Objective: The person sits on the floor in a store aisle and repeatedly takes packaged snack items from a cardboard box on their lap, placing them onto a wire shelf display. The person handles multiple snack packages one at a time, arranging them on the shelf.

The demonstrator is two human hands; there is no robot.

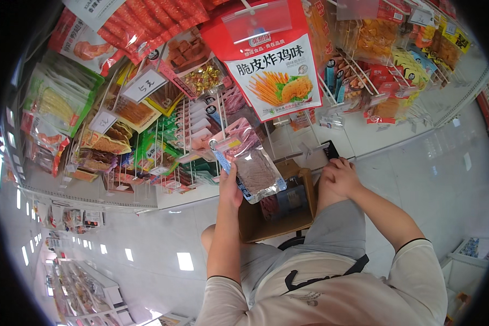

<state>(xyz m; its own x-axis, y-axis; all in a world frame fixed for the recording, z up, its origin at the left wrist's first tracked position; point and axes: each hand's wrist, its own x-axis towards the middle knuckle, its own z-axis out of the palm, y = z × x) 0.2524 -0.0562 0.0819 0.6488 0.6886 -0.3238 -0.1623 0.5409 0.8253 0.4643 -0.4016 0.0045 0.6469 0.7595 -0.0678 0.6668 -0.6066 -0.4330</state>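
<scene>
My left hand is closed on the edge of a sealed snack packet, clear-fronted with pinkish-brown contents and a blue border. It is tilted just in front of the lower hanging packets. My right hand lies over my right knee, fingers resting on it and apparently holding nothing. Just beyond those fingers is a small black object whose kind I cannot make out. Between my knees stands an open cardboard box with several packets inside, partly hidden by the held packet.
Metal display hooks carry rows of snack bags on the shelving ahead. A large red and white bag hangs low at top centre. Handwritten price cards stick out at the left. Another shelving unit stands lower left, across the shiny tiled floor.
</scene>
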